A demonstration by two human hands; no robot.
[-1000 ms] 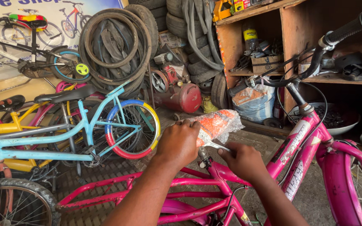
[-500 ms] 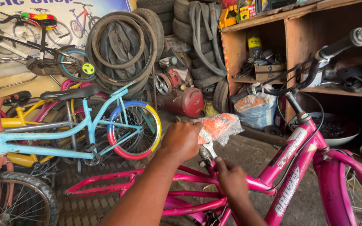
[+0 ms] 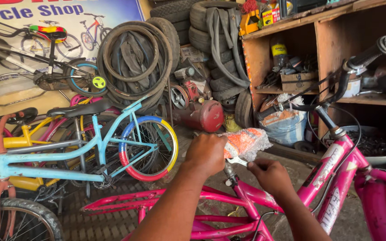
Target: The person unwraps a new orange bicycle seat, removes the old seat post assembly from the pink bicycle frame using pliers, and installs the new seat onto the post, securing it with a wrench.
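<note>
- Left hand (image 3: pixel 206 154): closed in a fist over the rear of a plastic-wrapped orange saddle (image 3: pixel 245 143), which sits above the seat post of a pink bicycle (image 3: pixel 318 187).
- Right hand (image 3: pixel 271 176): fingers pinched on a small silver spanner (image 3: pixel 237 161) just beneath the saddle, at the clamp where saddle meets post.
- The two hands are close together, one on each side of the seat post, not touching each other.
- The pink bicycle stands in the foreground; its handlebar grip (image 3: pixel 374 51) rises at upper right, its rear carrier extends to the lower left.
- Left of the hands: a light-blue bicycle (image 3: pixel 68 151) with a multicoloured wheel rim, a yellow frame behind it.
- Behind: a red air compressor (image 3: pixel 199 111) on the floor, stacked tyres (image 3: pixel 135 62) against the wall, and a wooden shelf unit (image 3: pixel 322 40) holding tins and parts.
- A grey basin (image 3: pixel 383 158) of dark small parts lies under the shelf.
</note>
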